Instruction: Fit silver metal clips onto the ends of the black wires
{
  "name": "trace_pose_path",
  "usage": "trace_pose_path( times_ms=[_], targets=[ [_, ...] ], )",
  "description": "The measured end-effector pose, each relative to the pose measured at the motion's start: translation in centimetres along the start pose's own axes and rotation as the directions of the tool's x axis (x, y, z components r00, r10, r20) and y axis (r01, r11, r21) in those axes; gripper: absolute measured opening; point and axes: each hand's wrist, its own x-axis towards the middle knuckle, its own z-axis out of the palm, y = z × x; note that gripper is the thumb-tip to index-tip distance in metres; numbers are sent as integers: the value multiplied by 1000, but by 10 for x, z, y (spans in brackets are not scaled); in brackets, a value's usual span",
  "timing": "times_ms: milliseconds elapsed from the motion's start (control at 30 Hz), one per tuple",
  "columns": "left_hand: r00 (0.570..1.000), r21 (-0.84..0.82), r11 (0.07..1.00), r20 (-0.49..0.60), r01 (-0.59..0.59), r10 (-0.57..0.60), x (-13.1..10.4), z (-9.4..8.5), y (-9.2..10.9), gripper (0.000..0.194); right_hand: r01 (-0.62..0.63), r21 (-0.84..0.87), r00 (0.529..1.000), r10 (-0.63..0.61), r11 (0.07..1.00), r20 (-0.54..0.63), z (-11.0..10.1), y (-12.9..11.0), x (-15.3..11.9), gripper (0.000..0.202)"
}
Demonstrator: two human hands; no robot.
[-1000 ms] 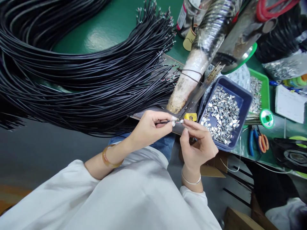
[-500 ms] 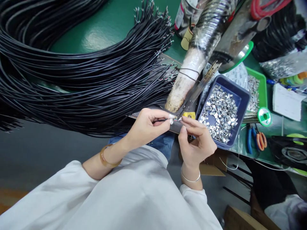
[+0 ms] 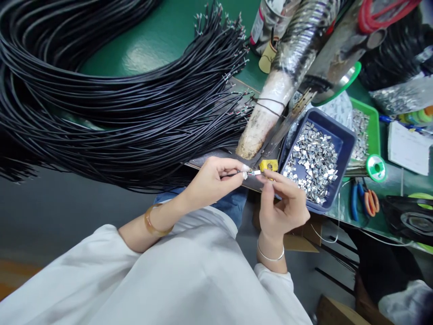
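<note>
Green table [image 3: 145, 53], far side, with a grey board at its near edge.

Item: one thin black cable [image 3: 231, 174], coloured wires at its end and a small silvery piece [image 3: 256, 172] at the tip; located over the near edge. Left hand [image 3: 211, 180]: fingers clamped on the cable just behind the wires. Right hand [image 3: 284, 205]: fingers bent close together beside the silvery piece; whether they grip anything, cannot tell.

Handling, as judged: cable light, springy, fairly firm in its sheath; fine wires soft and easily bent; metal tip small, smooth, apt to slip. Best hold: the sheath close behind the wires, with the tip pinched lightly by its sides.

Surroundings: large bundle of black cables [image 3: 128, 95], left; yellow piece [image 3: 269, 165], just beyond the fingers; blue tray [image 3: 343, 142] of small metal pieces [image 3: 314, 158], right; orange-and-blue-handled tool [image 3: 370, 203], farther right.
</note>
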Motion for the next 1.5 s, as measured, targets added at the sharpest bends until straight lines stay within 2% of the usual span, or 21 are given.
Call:
trace_pose_path(
  times_ms=[67,100,167,267,367,633,700,767,833,900,967,1000,1033,1100,1167,1233,1333,1400,1500],
  targets=[
    [1000,-15,1000,9,27,-27,-1,-2,-2,11,61,-88,997,-65,994,-42,-3,2,-2,16],
    [999,-24,999,13,37,-37,-2,-3,-3,12,109,-149,993,-114,983,-25,-4,2,-2,17],
    [998,-41,998,27,50,-49,-3,-5,-3,14,220,-255,975,-205,942,82,-6,2,-2,18],
    [997,-45,998,55,49,-47,-5,-6,-3,16,334,-306,933,-265,892,244,-5,0,1,16],
    [998,-32,999,62,23,-21,-8,-5,-3,17,352,-320,924,-273,879,267,-1,-3,3,9],
    [999,-49,998,17,-49,50,-13,-4,-7,21,254,-289,956,-195,923,219,1,-12,4,9],
    [997,-8,997,12,-81,81,-15,-4,-10,23,245,-297,957,-180,923,229,2,-13,4,9],
    [985,89,981,13,-170,169,-17,-3,-12,24,196,-284,963,-130,939,236,2,-14,2,5],
    [949,219,924,24,-312,315,-19,-2,-15,25,72,-216,971,-20,974,236,2,-17,0,4],
    [885,329,831,37,-449,464,-21,-1,-16,26,-82,-107,972,103,991,212,-1,-19,0,8],
    [828,377,760,37,-530,559,-21,0,-17,24,-170,24,978,166,985,128,-4,-21,1,8],
    [819,380,752,25,-538,573,-21,0,-17,23,-168,96,985,164,981,47,-6,-21,2,7],
    [823,371,764,3,-529,568,-20,0,-17,22,-130,161,989,140,978,-51,-7,-21,4,6],
    [863,323,827,-57,-459,502,-19,0,-16,18,-39,225,974,87,973,-207,-7,-18,6,14],
    [915,258,901,-115,-349,387,-18,0,-16,16,0,192,966,49,981,-252,-6,-15,7,26],
    [950,183,952,-150,-246,275,-17,0,-16,15,-17,109,983,36,994,-181,-4,-12,6,28],
    [977,85,986,-143,-146,157,-13,1,-13,16,17,-2,999,-17,1000,-43,2,-9,2,19],
    [984,51,992,-131,-113,119,-11,3,-11,16,61,-44,998,-61,997,14,6,-7,0,18],
    [987,34,995,-129,-96,99,-7,5,-9,15,68,-48,998,-67,997,18,10,-4,0,17]
  ],
)
